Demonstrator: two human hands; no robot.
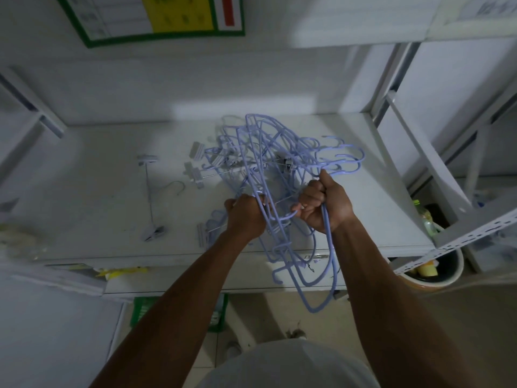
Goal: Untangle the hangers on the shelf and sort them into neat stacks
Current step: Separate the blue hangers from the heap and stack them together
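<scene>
A tangled bunch of light blue hangers (279, 152) is lifted above the white shelf (98, 219), their hooks fanning out to the right. My right hand (324, 204) is shut on several of these hangers near the hooks, and some hang down past the shelf's front edge. My left hand (246, 215) grips the tangle's left side. Clip hangers (195, 170) lie on the shelf behind the tangle. One white clip hanger (149, 191) lies apart to the left, another (209, 228) near my left wrist.
Shelf uprights rise at right (391, 88) and left (42, 119). A bin with bottles (430, 264) stands at the lower right under a perforated rail (475, 231). A green-framed poster (156, 18) hangs on the back wall. A green crate (142, 306) sits below the shelf.
</scene>
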